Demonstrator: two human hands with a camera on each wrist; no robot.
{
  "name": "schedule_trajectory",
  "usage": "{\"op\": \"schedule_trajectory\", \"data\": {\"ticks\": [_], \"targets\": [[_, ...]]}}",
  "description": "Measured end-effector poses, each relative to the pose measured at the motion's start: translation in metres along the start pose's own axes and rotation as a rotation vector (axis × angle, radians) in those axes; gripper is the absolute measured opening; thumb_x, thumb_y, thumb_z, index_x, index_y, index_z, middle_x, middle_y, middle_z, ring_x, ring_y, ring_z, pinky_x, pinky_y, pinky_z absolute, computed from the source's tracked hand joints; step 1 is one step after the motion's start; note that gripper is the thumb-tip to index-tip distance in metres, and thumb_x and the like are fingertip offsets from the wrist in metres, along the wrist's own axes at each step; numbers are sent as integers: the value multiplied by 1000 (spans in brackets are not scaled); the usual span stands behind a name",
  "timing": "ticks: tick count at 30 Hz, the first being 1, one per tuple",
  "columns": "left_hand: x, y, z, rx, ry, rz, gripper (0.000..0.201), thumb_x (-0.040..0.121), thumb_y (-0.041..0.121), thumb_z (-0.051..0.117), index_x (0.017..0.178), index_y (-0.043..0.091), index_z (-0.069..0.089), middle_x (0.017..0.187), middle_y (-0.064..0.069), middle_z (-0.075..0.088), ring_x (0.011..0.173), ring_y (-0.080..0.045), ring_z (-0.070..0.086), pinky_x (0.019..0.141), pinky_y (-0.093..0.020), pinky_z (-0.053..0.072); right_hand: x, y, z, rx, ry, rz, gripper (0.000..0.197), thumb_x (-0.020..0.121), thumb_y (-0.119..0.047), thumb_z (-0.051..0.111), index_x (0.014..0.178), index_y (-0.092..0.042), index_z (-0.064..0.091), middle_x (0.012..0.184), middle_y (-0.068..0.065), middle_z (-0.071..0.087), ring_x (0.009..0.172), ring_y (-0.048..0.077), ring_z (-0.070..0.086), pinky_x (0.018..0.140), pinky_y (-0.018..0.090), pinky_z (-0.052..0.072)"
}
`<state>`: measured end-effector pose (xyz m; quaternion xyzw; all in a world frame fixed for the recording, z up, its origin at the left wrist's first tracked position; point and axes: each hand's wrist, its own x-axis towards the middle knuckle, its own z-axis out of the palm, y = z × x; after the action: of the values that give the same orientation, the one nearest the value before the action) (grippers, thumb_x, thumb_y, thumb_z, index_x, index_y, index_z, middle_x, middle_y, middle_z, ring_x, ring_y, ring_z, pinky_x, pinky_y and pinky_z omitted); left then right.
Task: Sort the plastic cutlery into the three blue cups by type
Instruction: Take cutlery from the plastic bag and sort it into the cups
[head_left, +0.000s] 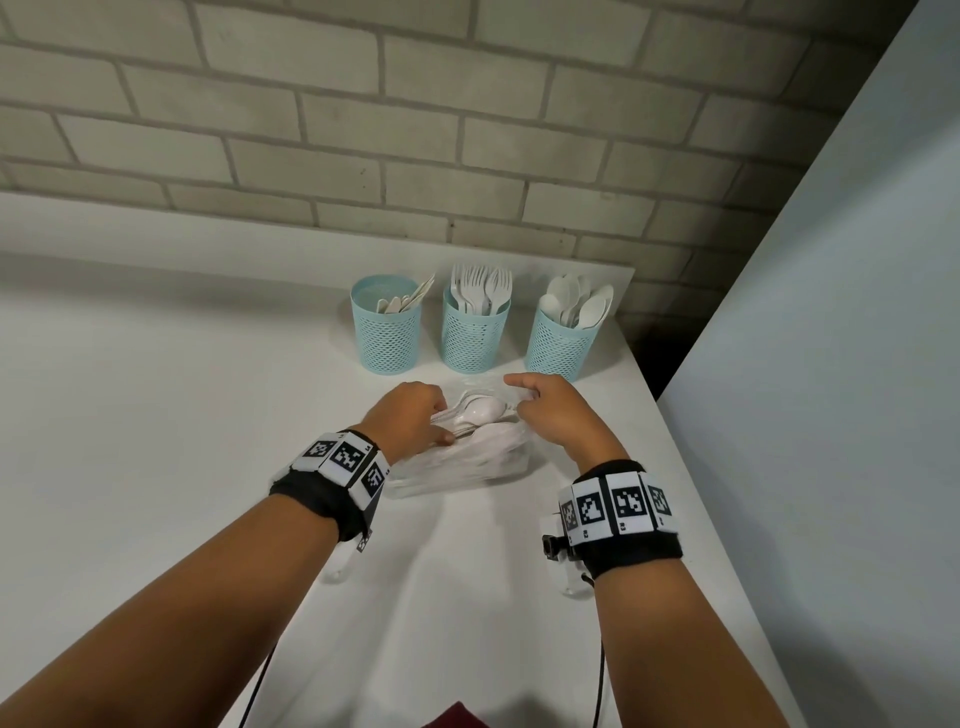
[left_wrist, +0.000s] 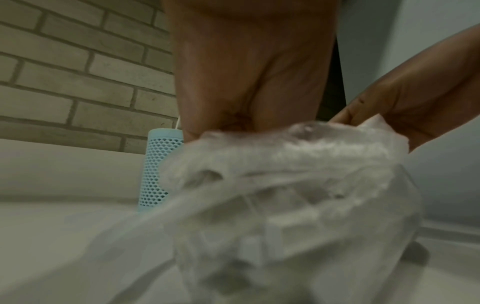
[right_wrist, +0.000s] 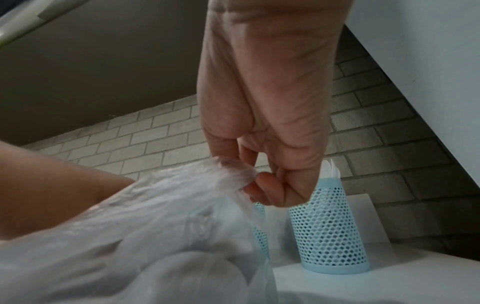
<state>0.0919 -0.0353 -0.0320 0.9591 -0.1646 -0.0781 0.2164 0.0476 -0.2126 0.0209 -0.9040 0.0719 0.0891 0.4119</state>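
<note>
Three blue mesh cups stand in a row at the back: the left cup (head_left: 387, 332) holds knives, the middle cup (head_left: 475, 335) forks, the right cup (head_left: 558, 343) spoons. In front of them a clear plastic bag (head_left: 462, 465) of white cutlery lies on the counter. My left hand (head_left: 444, 421) reaches into its mouth and grips a bunch of white spoons (head_left: 480, 410). My right hand (head_left: 522, 400) pinches the bag's edge (right_wrist: 207, 176) between thumb and fingers (right_wrist: 262, 181). In the left wrist view the bag (left_wrist: 285, 195) hides my left fingertips.
The white counter (head_left: 182, 415) runs left and toward me. Its right edge (head_left: 691, 467) is close to my right wrist, with a pale panel (head_left: 831, 364) beyond. A brick wall (head_left: 363, 130) rises behind the cups. Something dark red (head_left: 457, 717) shows at the near edge.
</note>
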Motion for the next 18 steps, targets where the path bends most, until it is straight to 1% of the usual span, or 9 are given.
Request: {"op": "schedule_trajectory", "data": {"ticks": [2,4,7,9,11,14,16,18], "targets": [[0,0,1,28,-35,13,41,81,34,69,112,8,62,110,-10,63,100,-25,57,81,-28,41,0,0,0,3,0,-1,52,88,4,41,136,-15,49,144,6,44,133,22,40,107,27,31],[0,0,2,36,-45,18,38,85,35,65,111,7,61,109,-12,61,99,-27,56,80,-30,41,-1,0,0,5,-2,-2,52,88,4,42,136,-15,49,144,6,44,133,22,40,106,26,31],[-2,1,1,1,-9,10,35,93,30,54,109,0,58,109,-17,59,97,-31,56,77,-31,39,-2,1,0,9,-8,-4,52,88,4,42,135,-15,49,143,6,45,132,22,41,105,26,32],[-4,2,-3,-27,3,6,35,97,27,44,109,-4,54,109,-19,58,96,-31,55,73,-29,35,-2,1,-1,6,-1,-9,51,88,4,42,136,-15,49,143,6,45,132,22,41,107,28,32],[-6,3,-5,-75,-12,7,33,99,26,41,111,-3,50,108,-18,59,90,-28,53,71,-29,35,-1,1,-1,5,7,-9,51,89,4,42,136,-14,48,144,7,44,133,23,40,108,29,31],[-9,5,-9,-242,-40,14,30,100,24,38,115,0,46,103,-14,63,85,-21,54,73,-28,38,0,2,-2,9,9,-4,51,89,3,44,138,-14,47,145,7,43,134,23,39,108,29,31],[-10,7,-12,-362,-4,39,28,100,23,37,117,2,45,94,-6,62,82,-16,55,72,-26,41,0,2,-3,13,7,-2,51,90,0,45,139,-13,45,145,8,42,133,23,39,107,30,32],[-11,11,-18,-457,64,71,20,101,20,36,107,6,48,80,3,56,72,-7,51,66,-18,40,2,1,-3,3,23,-8,49,90,-4,48,139,-14,45,143,8,43,133,24,40,107,31,33]]}}
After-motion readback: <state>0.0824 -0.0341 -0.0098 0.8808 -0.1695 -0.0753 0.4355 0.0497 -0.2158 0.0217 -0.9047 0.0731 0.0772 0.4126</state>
